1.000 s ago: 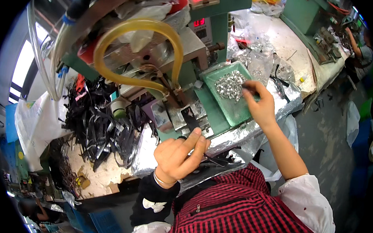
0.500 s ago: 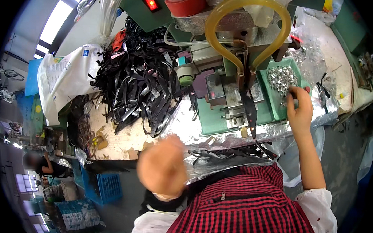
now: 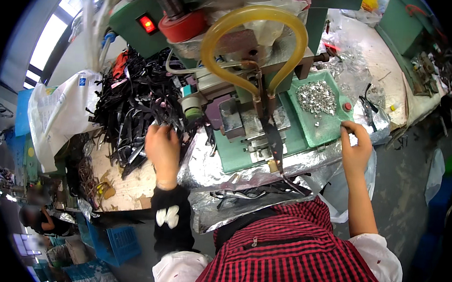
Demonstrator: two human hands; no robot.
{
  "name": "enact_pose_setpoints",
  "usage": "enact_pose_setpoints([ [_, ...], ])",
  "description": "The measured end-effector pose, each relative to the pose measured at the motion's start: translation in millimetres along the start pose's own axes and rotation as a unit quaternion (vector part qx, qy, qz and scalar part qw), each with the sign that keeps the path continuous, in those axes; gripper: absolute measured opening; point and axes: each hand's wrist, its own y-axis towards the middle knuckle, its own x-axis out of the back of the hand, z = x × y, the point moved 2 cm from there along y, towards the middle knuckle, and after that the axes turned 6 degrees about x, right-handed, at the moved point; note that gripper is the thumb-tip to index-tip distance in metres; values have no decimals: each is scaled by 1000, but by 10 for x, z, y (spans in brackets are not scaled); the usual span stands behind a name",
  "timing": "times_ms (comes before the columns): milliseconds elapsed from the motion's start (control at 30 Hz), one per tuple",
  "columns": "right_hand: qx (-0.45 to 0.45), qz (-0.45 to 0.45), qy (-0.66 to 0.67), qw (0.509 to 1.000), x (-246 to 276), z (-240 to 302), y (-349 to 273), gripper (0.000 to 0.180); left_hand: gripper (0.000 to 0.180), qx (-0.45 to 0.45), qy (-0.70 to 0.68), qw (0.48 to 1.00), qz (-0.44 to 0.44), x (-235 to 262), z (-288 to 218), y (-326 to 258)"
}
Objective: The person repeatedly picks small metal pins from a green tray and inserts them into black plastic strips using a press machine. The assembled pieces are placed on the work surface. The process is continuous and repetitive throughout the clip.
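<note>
My left hand (image 3: 163,150) is at the near edge of a heap of black straps (image 3: 130,105), its fingers curled and their tips among the straps. Beside the near right corner of a green tray (image 3: 326,133) is my right hand (image 3: 356,142), thumb and forefinger brought together; whatever is between them is too small to make out. The tray bears a pile of small silvery metal pieces (image 3: 316,96). Between my hands stands a green press machine (image 3: 230,159) with a curved yellow hose (image 3: 255,15). One black strap (image 3: 273,139) hangs at its working head, trailing toward me.
A red button (image 3: 347,106) sits at the tray's right edge. More black straps (image 3: 243,193) lie on foil at the table's front. A white plastic bag (image 3: 58,117) is left of the heap. On the floor is a blue crate (image 3: 121,245); a person is at far left.
My left hand has moved forward from the table's front edge to the strap heap. My right hand has left the metal pieces and drawn back to the tray's near right corner. The view has shifted.
</note>
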Motion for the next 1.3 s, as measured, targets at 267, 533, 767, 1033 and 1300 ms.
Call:
enact_pose_setpoints([
  [267,113,96,206,967,-347,1000,549,18,9,108,-462,880,8,307,-302,-53],
  [533,-97,64,392,912,-811,1224,396,40,16,158,-496,854,-8,261,-351,-410],
  [767,-116,102,453,878,-726,1500,455,46,18,-73,-512,846,-129,1326,-1373,134],
  [1033,-49,243,437,865,-369,1469,493,66,22,-369,-373,850,-49,1077,-1625,-431],
  [1300,-87,-49,280,955,-386,74,719,48,29,-440,-310,838,-88,800,-1746,-538],
])
